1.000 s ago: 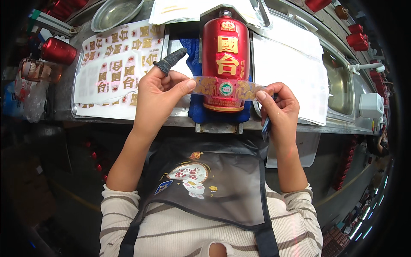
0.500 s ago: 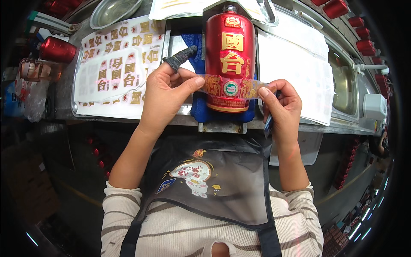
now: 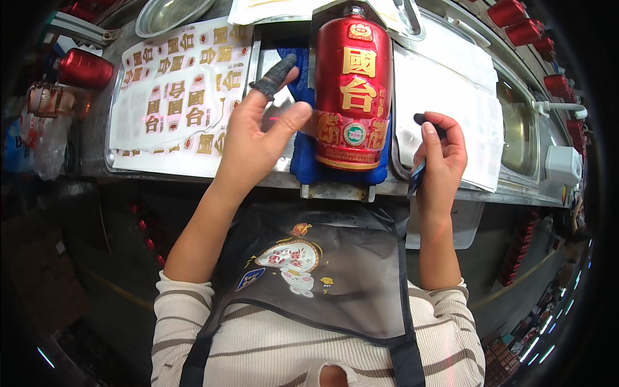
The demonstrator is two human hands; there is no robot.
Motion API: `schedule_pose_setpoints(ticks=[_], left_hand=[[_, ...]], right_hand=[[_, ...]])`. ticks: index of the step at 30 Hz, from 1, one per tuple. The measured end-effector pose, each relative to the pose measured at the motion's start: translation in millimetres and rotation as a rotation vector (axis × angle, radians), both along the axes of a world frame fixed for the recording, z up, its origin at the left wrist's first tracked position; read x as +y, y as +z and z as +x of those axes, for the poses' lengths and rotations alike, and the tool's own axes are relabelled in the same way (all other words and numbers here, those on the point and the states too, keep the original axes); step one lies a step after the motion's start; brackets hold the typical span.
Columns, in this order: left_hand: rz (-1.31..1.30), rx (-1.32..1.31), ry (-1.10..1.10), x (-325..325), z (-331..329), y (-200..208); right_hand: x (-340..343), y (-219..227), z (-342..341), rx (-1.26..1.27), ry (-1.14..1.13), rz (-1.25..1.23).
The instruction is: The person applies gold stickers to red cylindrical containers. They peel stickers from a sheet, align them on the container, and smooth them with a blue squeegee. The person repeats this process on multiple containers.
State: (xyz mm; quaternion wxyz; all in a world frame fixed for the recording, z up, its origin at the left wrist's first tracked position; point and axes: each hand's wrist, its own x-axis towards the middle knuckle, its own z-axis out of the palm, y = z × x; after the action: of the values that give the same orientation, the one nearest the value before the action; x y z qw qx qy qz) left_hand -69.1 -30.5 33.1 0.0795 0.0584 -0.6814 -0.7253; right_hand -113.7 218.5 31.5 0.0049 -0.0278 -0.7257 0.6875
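A red metallic bottle [image 3: 353,77] with raised gold characters lies on a blue cloth pad [image 3: 301,169], its neck pointing away from me. Round its lower part sits a clear decal strip [image 3: 330,131] with gold figures and a round green-and-white emblem. Its left end reaches the bottle's left edge, near my thumb. My left hand [image 3: 261,138] is open just left of the bottle, a dark cover on one finger. To the right, apart from the bottle, my right hand [image 3: 443,148] is closed on a small flat dark-blue piece [image 3: 416,178] tucked in its lower fingers; a fingertip wears a dark cover.
Sheets of gold decals [image 3: 177,97] lie on a tray at the left. White paper sheets [image 3: 445,97] cover the right side, before a metal sink [image 3: 519,132] with a white tap [image 3: 564,103]. A metal bowl [image 3: 173,14] stands far left; another red bottle [image 3: 85,68] lies beyond the tray.
Both hands have let go of the decal strip, which now lies against the bottle. My right hand has drawn away to the right; my left fingers have spread. The bottle appears slightly further right.
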Motion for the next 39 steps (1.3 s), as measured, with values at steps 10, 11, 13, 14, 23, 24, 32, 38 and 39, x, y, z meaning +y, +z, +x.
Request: schedule_pose_setpoints(ticks=[10,11,13,14,23,24,32,38,39], left_hand=[[0.15,0.029,-0.19,17.2,-2.4,-9.5],[0.139,0.038,-0.191,16.6,-3.4,-9.5],[0.137,0.045,-0.193,15.9,-3.5,-9.5],[0.146,0.043,-0.195,16.1,-3.9,-9.2],[0.129,0.069,-0.225,11.3,-2.2,-13.1],[0.129,0.069,-0.238,9.4,-1.4,-13.6],[-0.037,0.026,-0.228,3.7,-0.7,-21.6],[-0.085,0.012,-0.209,2.9,-0.1,-24.3],[-0.08,0.021,-0.207,3.4,-0.6,-24.6]], right_hand=[[-30.2,21.0,1.3,-0.066,0.305,-0.042],[-30.4,21.5,1.4,-0.069,0.306,-0.042],[-31.0,21.6,1.5,-0.074,0.308,-0.043],[-31.2,21.8,1.3,-0.077,0.31,-0.052],[-27.3,20.7,-2.2,-0.097,0.356,-0.101],[-24.0,20.5,-3.2,-0.104,0.369,-0.122],[-13.0,13.3,-7.7,-0.044,0.483,-0.078],[-18.7,9.2,-9.3,-0.053,0.458,-0.16],[-18.5,9.6,-9.3,-0.054,0.459,-0.164]])
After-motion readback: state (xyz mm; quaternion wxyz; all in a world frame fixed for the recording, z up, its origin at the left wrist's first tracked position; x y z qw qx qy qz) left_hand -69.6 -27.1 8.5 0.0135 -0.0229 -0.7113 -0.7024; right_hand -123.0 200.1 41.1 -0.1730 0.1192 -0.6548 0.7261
